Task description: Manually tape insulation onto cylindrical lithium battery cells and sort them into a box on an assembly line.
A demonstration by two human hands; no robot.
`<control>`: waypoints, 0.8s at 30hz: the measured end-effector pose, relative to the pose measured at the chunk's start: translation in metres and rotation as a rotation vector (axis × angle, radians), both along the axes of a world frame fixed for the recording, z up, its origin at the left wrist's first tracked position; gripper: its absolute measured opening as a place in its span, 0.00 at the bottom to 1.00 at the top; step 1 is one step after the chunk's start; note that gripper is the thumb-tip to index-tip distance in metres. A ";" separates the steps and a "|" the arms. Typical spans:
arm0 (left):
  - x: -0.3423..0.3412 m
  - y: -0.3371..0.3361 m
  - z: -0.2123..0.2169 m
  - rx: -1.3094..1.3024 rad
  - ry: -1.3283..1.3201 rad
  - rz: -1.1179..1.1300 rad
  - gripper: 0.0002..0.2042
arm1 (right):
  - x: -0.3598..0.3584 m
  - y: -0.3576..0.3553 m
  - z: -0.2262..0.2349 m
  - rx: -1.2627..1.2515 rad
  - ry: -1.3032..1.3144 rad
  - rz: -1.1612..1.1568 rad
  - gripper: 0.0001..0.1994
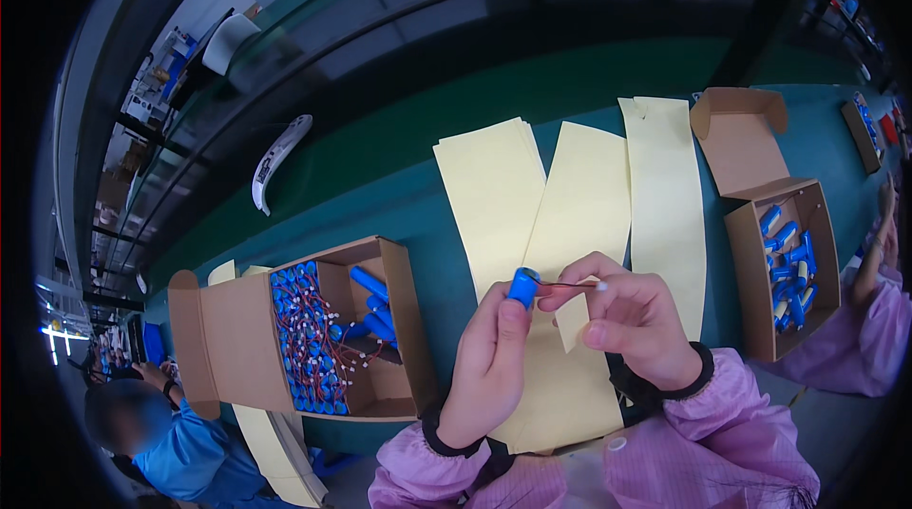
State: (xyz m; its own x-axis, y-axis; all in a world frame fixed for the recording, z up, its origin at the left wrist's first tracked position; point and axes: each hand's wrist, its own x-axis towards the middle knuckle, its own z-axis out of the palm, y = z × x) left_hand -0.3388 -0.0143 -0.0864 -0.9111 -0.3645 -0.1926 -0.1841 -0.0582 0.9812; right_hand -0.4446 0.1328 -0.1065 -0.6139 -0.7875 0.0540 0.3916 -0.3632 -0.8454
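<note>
My left hand [490, 357] is closed around a blue cylindrical battery [522, 287], its thumb lying along the side. Thin dark-red wires [562, 284] run from the battery's top to a small white connector [600, 287] at my right fingers. My right hand [641, 319] pinches a small pale-yellow paper piece [571, 323] by its edge, with the wires passing along the fingers. Both hands are above pale-yellow sheets [556, 395] on the green table.
At left, an open cardboard box [415, 319] holds upright wired batteries [309, 338] and several loose ones. Another open box [738, 253] with blue batteries stands right. More yellow sheets [665, 186] lie ahead. A person in blue [204, 452] is at left; a pink-sleeved person [860, 329] at right.
</note>
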 end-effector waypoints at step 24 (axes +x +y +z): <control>-0.002 -0.001 0.009 0.676 0.084 0.106 0.20 | -0.001 -0.002 0.000 0.240 0.220 -0.089 0.05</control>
